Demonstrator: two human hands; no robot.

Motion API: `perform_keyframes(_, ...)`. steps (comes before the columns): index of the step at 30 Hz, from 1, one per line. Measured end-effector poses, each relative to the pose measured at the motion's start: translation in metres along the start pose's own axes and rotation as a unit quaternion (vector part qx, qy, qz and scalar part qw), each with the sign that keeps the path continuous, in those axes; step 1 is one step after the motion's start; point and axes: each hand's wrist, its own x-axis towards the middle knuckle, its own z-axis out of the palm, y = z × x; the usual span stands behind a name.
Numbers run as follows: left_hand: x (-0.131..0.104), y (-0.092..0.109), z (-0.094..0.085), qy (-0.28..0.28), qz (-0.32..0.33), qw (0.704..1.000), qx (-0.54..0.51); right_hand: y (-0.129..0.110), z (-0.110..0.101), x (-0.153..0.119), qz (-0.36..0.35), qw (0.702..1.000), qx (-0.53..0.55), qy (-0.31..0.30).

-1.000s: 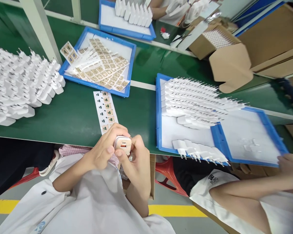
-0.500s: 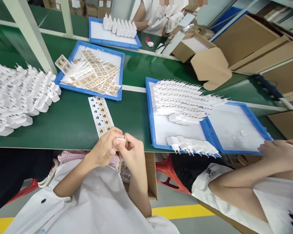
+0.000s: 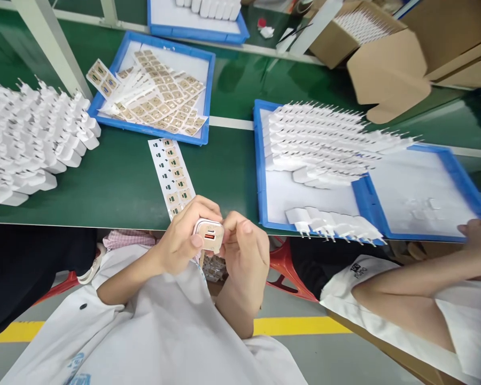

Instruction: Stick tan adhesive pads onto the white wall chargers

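A white plug-in charger (image 3: 198,225) is in my left hand (image 3: 180,240), its port face turned up toward me. That face carries a beige sticker (image 3: 211,235) around the port openings, and one port looks red inside. My right hand (image 3: 246,256) is closed at the charger's right side, fingers curled against its edge; what its fingertips pinch is partly hidden. Just beyond my hands lies a white sheet of beige stickers (image 3: 172,174), with bare spots down its left column.
Rows of white chargers (image 3: 32,144) stand at left. A blue tray (image 3: 148,128) holds more sticker sheets. To the right, another blue tray (image 3: 260,176) bears chargers, prongs outward. A co-worker's arm (image 3: 417,278) reaches in at right. An open carton (image 3: 388,75) sits behind.
The charger has turned so its stickered port face shows. My right hand has shifted to its right side, thumb raised off the top. The view has tilted downward.
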Motion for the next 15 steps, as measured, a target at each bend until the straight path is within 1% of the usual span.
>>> perform_keyframes(2,0.000,0.007,0.003,0.004,-0.023,1.000,-0.014,-0.001,0.001,-0.005,-0.004,1.000,-0.005,0.018)
perform_keyframes(5,0.002,0.017,0.007,0.018,-0.044,0.999,-0.003,0.000,0.001,-0.010,-0.020,0.999,-0.010,0.037)
perform_keyframes(8,0.005,0.021,0.010,0.046,-0.028,0.999,0.004,0.001,0.003,-0.011,-0.037,0.998,-0.021,0.041)
perform_keyframes(10,0.006,0.021,0.012,0.067,0.000,0.998,0.007,0.001,0.005,-0.012,-0.044,0.998,-0.033,0.041)
perform_keyframes(13,0.006,0.021,0.013,0.086,0.031,0.996,0.010,0.002,0.008,-0.016,-0.065,0.997,-0.042,0.022)
perform_keyframes(15,0.007,0.024,0.012,0.097,0.030,0.995,0.008,0.005,0.009,-0.020,-0.079,0.995,-0.054,0.005)
